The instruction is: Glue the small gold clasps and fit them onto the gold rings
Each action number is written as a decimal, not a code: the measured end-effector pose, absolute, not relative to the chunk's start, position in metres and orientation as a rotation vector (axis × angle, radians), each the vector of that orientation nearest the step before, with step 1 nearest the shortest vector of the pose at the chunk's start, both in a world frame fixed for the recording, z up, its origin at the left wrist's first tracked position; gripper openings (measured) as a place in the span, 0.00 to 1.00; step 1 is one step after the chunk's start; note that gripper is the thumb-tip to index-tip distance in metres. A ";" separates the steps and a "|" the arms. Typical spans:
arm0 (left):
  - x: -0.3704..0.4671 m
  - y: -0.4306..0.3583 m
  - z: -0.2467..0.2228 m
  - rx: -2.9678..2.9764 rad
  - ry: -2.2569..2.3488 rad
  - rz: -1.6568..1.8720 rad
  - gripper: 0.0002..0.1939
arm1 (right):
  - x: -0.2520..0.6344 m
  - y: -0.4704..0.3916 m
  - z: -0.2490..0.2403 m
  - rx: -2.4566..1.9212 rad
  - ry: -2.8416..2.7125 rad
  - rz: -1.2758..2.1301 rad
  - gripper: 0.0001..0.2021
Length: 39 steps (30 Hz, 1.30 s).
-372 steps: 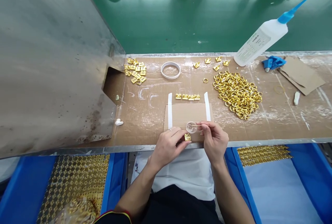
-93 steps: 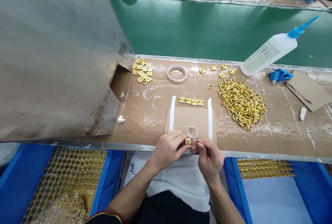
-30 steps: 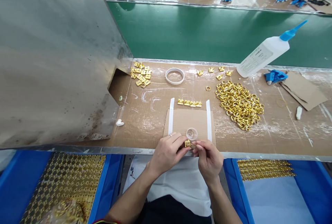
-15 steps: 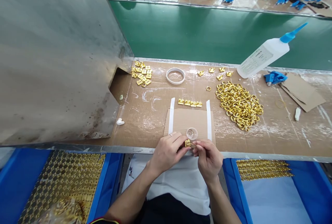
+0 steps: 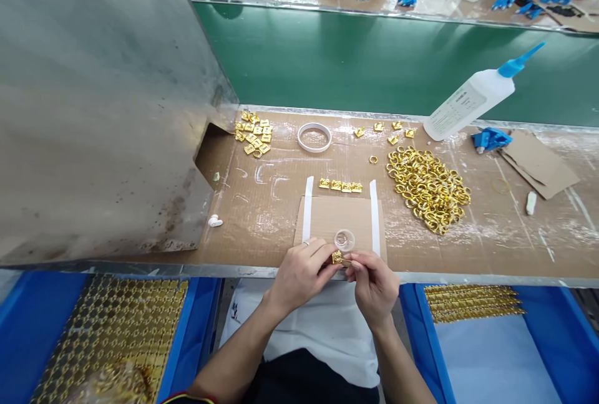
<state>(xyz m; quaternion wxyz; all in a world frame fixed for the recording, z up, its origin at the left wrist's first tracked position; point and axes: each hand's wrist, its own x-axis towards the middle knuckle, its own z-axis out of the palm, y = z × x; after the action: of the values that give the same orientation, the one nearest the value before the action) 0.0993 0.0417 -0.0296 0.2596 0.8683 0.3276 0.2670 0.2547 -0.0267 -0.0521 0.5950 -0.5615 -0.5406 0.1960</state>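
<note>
My left hand pinches a small square gold piece near the front edge of the table. From the other side, my right hand has its fingers closed on a thin stick-like tool, whose end meets or nearly meets the piece. Its exact kind is mostly hidden by my fingers. Just beyond my fingertips, a small clear round cup rests on a cardboard pad held by two white tape strips. Several square gold pieces stand in a short row behind the pad.
Gold rings lie heaped at right, near a tilted white bottle with a blue nozzle. A tape roll and more gold squares lie at left beside a large metal housing. Blue bins flank my lap.
The whole view has shifted slightly, with the table things a little further left. Both hands keep nearly the same pose and hold on the gold piece and the thin tool.
</note>
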 end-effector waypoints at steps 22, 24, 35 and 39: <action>0.058 0.020 -0.017 2.044 0.758 1.030 0.15 | 0.242 -0.039 -0.024 -1.453 -1.054 0.321 0.14; 0.052 0.013 -0.013 2.069 0.744 1.074 0.15 | 0.230 -0.052 -0.010 -1.456 -1.200 0.696 0.18; 0.011 -0.051 -0.010 1.597 0.804 1.168 0.26 | 0.178 -0.075 -0.008 -1.175 -1.150 1.485 0.25; -0.005 -0.070 -0.020 1.043 0.794 1.300 0.27 | 0.150 -0.067 -0.012 -1.134 -1.265 1.617 0.27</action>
<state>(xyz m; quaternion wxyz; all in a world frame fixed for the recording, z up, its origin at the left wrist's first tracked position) -0.0050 -0.0700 -0.0203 0.6034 0.4506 0.3428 0.5616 0.1496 -0.0666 -0.0119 0.3876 -0.4458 -0.4970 0.6356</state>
